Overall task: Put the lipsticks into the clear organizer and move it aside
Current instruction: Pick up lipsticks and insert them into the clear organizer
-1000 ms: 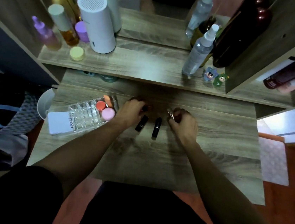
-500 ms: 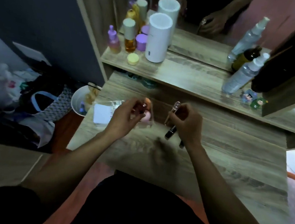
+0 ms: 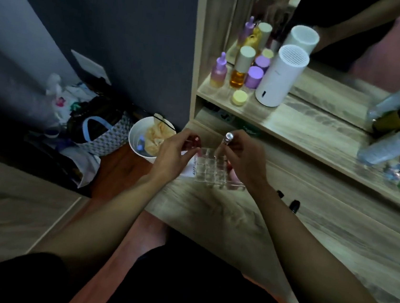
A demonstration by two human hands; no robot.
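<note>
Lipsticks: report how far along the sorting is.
Done: nothing clearly slotted yet; whether the pink items in the clear organizer are lipsticks is unclear. In hand: the left hand holds a red lipstick, the right hand a silver-capped tube above the organizer. Left: two black lipsticks on the desk, then moving the organizer aside.

We see dim rm, dark blue-grey wall (image 3: 114,22) at left, wood-grain vanity desk (image 3: 333,241) w/ raised shelf (image 3: 308,129), mirror (image 3: 343,43) behind it, reddish-brown floor (image 3: 121,172), white bin (image 3: 135,139) beside desk
</note>
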